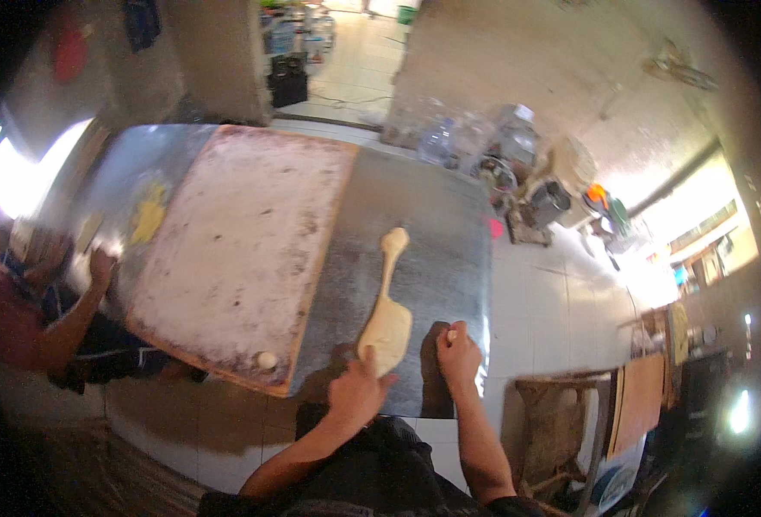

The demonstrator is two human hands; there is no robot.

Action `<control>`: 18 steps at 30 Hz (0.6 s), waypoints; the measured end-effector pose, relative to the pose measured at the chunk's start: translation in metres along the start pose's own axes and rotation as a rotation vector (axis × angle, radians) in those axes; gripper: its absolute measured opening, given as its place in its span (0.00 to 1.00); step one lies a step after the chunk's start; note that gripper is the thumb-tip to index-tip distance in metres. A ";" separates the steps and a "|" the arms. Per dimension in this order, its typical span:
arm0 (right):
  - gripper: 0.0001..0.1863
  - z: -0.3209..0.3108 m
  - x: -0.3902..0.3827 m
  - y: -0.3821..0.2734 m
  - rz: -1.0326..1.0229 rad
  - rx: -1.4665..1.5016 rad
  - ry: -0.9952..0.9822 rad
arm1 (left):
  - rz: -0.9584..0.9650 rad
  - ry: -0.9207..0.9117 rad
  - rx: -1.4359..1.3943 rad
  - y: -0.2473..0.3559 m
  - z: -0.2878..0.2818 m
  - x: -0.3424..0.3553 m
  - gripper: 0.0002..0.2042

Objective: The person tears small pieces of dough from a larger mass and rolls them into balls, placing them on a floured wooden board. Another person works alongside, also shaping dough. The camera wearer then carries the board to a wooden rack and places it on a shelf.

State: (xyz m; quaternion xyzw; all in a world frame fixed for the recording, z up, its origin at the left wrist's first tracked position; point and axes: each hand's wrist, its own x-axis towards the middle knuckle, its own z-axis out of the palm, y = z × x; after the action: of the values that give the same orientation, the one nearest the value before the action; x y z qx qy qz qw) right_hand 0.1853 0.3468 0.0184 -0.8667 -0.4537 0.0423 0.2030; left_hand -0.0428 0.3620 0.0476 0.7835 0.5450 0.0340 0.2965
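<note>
Grey metal tops the bench (424,194) ahead of the hands. Far to their left, a co-worker's hand (102,264) shows at the bench's edge; nearer, a pale, orange-edged board (243,233) carries a small dough ball (266,360). The left hand (361,392) is nearer the stretched dough (387,332): its fingers, loosely spread and closed round nothing, touch the broad near end. From there the dough's long axis runs away from the hands, leaning slightly right, through a thin neck to a far knob. Right of the dough and apart from it, the right hand (458,355) is curled, a small pale lump (452,335) pinched at its fingertips.
</note>
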 end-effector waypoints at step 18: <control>0.15 -0.051 -0.086 -0.123 -0.024 0.777 -0.027 | 0.149 -0.023 -0.589 -0.050 0.052 -0.001 0.14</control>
State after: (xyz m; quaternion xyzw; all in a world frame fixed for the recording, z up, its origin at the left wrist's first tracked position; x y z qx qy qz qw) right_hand 0.0534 0.3237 0.1036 -0.7192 -0.4166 0.2199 0.5107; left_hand -0.0648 0.3502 -0.0202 0.7019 0.4494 0.2033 0.5139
